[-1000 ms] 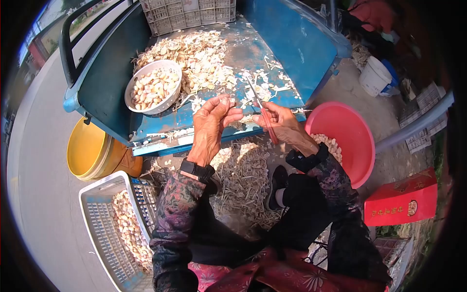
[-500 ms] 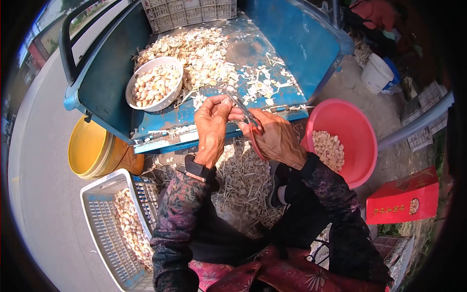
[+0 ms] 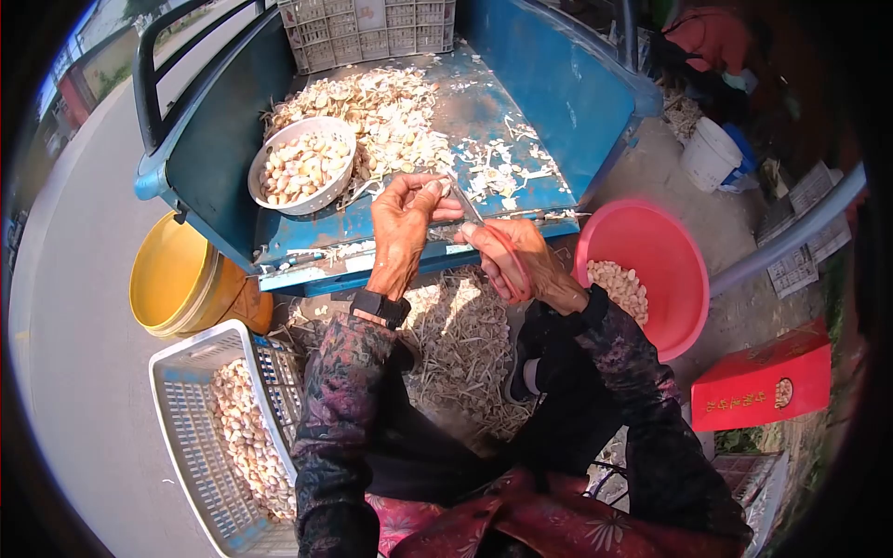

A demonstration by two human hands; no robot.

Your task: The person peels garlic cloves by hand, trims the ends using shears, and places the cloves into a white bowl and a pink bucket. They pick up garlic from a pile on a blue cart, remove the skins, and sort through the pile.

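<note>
My left hand (image 3: pixel 402 228) pinches a small pale garlic clove (image 3: pixel 445 187) between thumb and fingertips, over the front edge of the blue cart bed (image 3: pixel 479 86). My right hand (image 3: pixel 535 256) is wrapped round the red handles of a pair of scissors (image 3: pixel 470 206). The blades point up and left, their tips right at the clove. Just beyond my left hand, a white bowl (image 3: pixel 332 193) full of cloves stands on the cart, beside a heap of garlic skins and trimmings (image 3: pixel 391 116).
At right stands a pink tub (image 3: pixel 684 288) with cloves inside. On the left are a yellow bucket (image 3: pixel 153 302) and a white basket (image 3: pixel 172 437) holding garlic. A red box (image 3: pixel 758 381) lies at right. Trimmings (image 3: pixel 451 372) cover the ground between my feet. A crate (image 3: pixel 372 37) sits farther back.
The scissors have turned in my right hand, with the blades narrower and the handles more closed. That hand has dipped slightly. My left hand keeps its pinch at nearly the same place.
</note>
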